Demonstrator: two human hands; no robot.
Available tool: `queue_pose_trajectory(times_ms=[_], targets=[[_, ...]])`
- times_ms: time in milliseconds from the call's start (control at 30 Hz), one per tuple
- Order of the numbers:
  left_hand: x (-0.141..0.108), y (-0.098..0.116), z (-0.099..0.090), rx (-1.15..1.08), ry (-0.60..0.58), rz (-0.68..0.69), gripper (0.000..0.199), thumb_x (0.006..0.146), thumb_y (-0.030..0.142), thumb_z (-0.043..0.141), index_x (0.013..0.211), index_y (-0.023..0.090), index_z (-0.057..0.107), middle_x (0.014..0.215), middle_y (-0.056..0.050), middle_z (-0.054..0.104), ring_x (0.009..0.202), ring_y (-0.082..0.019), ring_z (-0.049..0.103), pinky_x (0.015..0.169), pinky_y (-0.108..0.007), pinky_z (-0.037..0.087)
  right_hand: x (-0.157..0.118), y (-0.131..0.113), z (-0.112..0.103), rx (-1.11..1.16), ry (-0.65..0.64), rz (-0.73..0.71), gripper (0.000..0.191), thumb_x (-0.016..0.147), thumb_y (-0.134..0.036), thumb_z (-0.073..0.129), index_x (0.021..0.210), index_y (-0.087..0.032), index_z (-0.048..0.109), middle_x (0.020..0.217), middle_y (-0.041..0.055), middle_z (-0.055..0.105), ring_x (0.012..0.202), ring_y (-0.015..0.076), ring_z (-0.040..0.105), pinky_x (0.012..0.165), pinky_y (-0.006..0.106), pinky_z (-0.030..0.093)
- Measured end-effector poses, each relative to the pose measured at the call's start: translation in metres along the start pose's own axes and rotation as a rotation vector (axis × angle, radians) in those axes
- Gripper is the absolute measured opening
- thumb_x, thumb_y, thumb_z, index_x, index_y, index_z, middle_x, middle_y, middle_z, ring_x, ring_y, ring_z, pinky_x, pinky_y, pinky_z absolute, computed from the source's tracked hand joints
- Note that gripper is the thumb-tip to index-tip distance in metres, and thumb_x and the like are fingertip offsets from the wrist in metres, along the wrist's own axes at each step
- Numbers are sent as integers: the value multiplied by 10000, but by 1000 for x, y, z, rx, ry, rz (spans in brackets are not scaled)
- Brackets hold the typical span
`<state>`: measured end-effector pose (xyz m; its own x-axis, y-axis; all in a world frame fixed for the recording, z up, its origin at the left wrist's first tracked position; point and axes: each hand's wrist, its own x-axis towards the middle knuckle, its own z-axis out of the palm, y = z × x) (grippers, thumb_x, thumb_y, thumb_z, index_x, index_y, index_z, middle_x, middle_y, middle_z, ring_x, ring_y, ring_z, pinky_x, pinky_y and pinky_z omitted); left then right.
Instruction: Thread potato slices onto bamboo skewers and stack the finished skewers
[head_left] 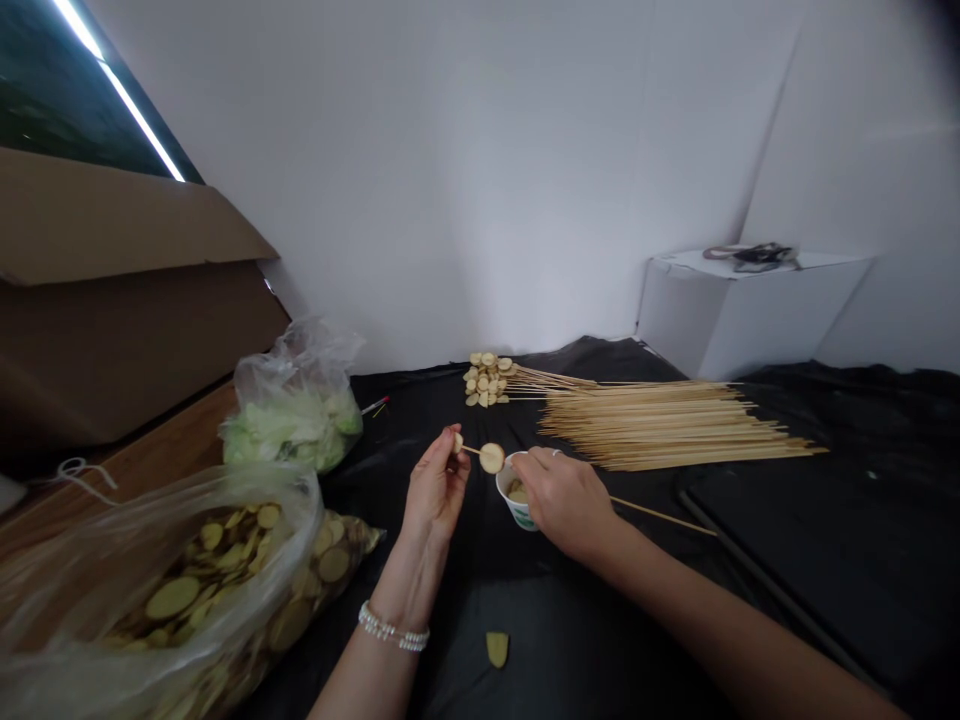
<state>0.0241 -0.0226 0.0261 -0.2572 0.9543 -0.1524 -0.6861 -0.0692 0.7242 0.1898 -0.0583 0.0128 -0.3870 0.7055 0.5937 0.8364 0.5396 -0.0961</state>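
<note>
My left hand (437,485) pinches a small potato slice (458,443) at the tip of a bamboo skewer (664,515). A second, rounder potato slice (492,458) is threaded on the skewer between my hands. My right hand (566,497) is closed around the stick, whose long end sticks out to the right behind it. Partly covered by that hand, a white paper cup (523,518) with a green print stands on the black sheet and holds more slices. One loose slice (496,649) lies on the sheet nearer to me.
Bare skewers (675,425) are spread at the right; loaded skewers (486,380) lie beyond my hands. An open plastic bag of slices (300,590) sits at left, a bag of pale green pieces (300,425) behind it. A cardboard box (135,320) and white box (772,310) flank the sheet.
</note>
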Motion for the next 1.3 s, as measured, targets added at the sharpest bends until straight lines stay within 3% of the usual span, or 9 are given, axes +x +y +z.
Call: queue_pose_trajectory(times_ms=[567, 800, 1033, 1300], targets=[[-3, -14, 3, -26, 20, -77, 98, 839, 134, 581, 839, 117, 678, 690, -25, 661, 541, -52, 573, 594, -185, 519, 1, -6, 4, -21, -26, 2, 128, 853, -123, 494, 881, -191, 598, 820, 26, 601, 771, 156, 519, 614, 265, 301], [-9, -15, 3, 44, -27, -94, 94, 794, 183, 649, 873, 141, 678, 851, -68, 711, 768, -140, 677, 711, -267, 548, 3, -7, 1, -35, -16, 0, 120, 870, -136, 478, 853, -189, 584, 811, 36, 603, 760, 161, 525, 611, 268, 310], [-12, -15, 6, 74, -43, -104, 99, 824, 178, 608, 878, 132, 677, 825, -69, 713, 756, -152, 686, 711, -277, 549, 3, -6, 4, -25, -14, 5, 115, 878, -150, 475, 850, -194, 578, 803, 27, 597, 743, 160, 524, 607, 271, 298], [-13, -12, 5, 190, -109, -34, 320, 695, 216, 747, 1007, 188, 681, 923, -58, 718, 749, -119, 667, 739, -261, 519, 5, 8, 2, -27, 72, 57, 202, 907, -158, 416, 857, -196, 607, 780, 27, 603, 730, 146, 531, 608, 262, 295]])
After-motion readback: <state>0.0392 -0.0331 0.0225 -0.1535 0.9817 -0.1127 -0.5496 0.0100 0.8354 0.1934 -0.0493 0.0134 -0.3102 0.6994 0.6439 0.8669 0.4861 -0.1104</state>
